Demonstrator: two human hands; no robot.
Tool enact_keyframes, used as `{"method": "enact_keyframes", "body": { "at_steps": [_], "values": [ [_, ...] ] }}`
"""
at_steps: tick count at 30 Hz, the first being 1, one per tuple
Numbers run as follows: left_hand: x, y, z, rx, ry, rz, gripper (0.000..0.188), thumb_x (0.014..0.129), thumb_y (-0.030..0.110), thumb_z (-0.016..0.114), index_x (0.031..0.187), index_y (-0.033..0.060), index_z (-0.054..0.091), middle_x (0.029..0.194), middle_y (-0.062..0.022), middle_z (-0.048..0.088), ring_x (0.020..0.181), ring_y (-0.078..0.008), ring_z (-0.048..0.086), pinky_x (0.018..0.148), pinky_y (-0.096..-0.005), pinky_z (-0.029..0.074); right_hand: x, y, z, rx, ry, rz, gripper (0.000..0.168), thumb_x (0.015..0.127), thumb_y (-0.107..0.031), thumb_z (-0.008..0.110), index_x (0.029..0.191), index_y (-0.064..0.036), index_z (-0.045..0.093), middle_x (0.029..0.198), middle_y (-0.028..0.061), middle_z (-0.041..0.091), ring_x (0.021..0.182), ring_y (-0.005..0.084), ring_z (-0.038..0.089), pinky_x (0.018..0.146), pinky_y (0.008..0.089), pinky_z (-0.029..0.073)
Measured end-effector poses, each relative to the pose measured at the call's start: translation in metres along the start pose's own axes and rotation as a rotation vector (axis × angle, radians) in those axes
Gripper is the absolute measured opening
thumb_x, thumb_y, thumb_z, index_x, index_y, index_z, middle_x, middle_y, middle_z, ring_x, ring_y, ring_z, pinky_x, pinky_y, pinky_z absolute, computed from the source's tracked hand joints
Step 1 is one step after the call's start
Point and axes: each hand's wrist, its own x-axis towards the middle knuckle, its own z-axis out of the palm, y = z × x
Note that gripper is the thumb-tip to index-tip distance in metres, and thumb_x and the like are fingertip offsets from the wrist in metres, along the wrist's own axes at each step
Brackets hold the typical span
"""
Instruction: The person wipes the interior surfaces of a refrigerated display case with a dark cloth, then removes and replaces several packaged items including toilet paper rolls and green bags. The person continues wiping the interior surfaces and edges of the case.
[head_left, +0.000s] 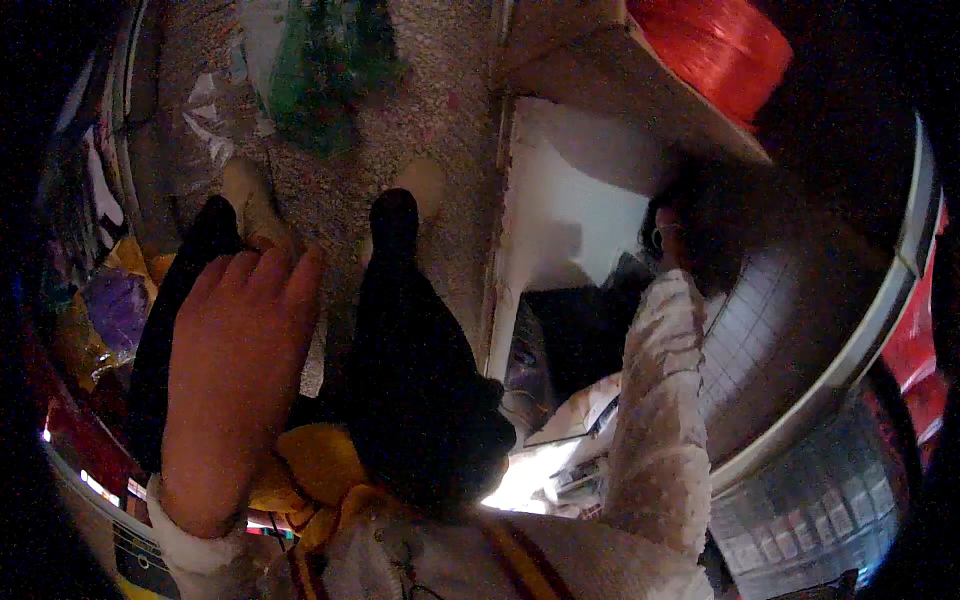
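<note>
My left hand (240, 352) hangs in front of my dark trousers, back towards me and fingers pointing down to the floor. Its fingertips curl out of sight, so whether anything sits in the palm is hidden. On the other side, my right arm in a pale quilted sleeve (664, 405) reaches out over a white surface (600, 195). Only part of my right hand (670, 226) shows against deep shadow. A dark shape lies right beside its fingers, too dim to name, and a grip on it cannot be made out.
A roll of red plastic twine (724, 60) rests beyond a brown panel (577, 67). Ahead on the speckled floor (442, 67) lies a green plastic bag (330, 75), with clear plastic scraps (210, 120) nearby. Purple and yellow packaging (116, 307) is at left, wrapped goods (810, 517) at lower right.
</note>
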Motion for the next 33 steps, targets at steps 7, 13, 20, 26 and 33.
{"method": "enact_keyframes", "body": {
  "at_steps": [7, 13, 20, 26, 33],
  "values": [
    [-0.009, -0.009, -0.006, 0.032, 0.012, -0.007, 0.025, 0.074, 0.010, 0.052, 0.099, 0.0066, 0.056, 0.089, -0.0092, 0.057, 0.088, -0.0246, 0.057, 0.078, -0.0350, 0.046, -0.013, -0.016, 0.011, 0.124, 0.102, 0.107, 0.039, 0.085, -0.026, 0.050, 0.117, -0.004, 0.055, 0.134, 0.0216, 0.039, 0.118, 0.0414, 0.041, 0.094, 0.0571, 0.036],
    [-0.017, 0.001, -0.002, 0.038, 0.093, 0.088, 0.027, 0.075, 0.010, 0.052, 0.101, 0.0056, 0.056, 0.088, -0.0098, 0.057, 0.087, -0.0254, 0.057, 0.080, -0.0351, 0.046, -0.102, -0.079, 0.032, 0.113, 0.193, 0.038, 0.041, 0.084, -0.025, 0.050, 0.119, -0.003, 0.052, 0.136, 0.0253, 0.035, 0.116, 0.0448, 0.042, 0.092, 0.0559, 0.038],
    [-0.026, 0.003, -0.006, 0.006, 0.103, 0.095, 0.023, 0.076, 0.009, 0.051, 0.098, 0.0053, 0.056, 0.085, -0.0097, 0.057, 0.087, -0.0251, 0.058, 0.077, -0.0355, 0.046, -0.222, -0.099, 0.025, 0.294, -0.005, -0.591, 0.068, 0.075, -0.007, 0.056, 0.139, -0.013, 0.032, 0.138, 0.0357, 0.019, 0.117, 0.0512, 0.037, 0.094, 0.0508, 0.037],
    [-0.030, 0.006, -0.004, 0.099, 0.147, 0.159, 0.021, 0.075, 0.010, 0.052, 0.095, 0.0068, 0.056, 0.083, -0.0080, 0.057, 0.083, -0.0244, 0.058, 0.073, -0.0346, 0.047, -0.245, -0.098, 0.065, 0.180, 0.197, -0.737, 0.071, 0.072, -0.001, 0.057, 0.136, -0.025, 0.038, 0.140, 0.0286, 0.020, 0.116, 0.0486, 0.035, 0.095, 0.0511, 0.036],
    [-0.045, 0.001, -0.007, 0.053, 0.178, 0.120, 0.017, 0.075, 0.011, 0.052, 0.092, 0.0079, 0.056, 0.080, -0.0081, 0.057, 0.081, -0.0239, 0.059, 0.072, -0.0339, 0.047, -0.124, -0.144, 0.004, 0.039, 0.422, -0.561, 0.069, 0.080, -0.016, 0.057, 0.139, -0.037, 0.028, 0.140, 0.0232, 0.023, 0.114, 0.0447, 0.037, 0.091, 0.0485, 0.042]
  ]
}}
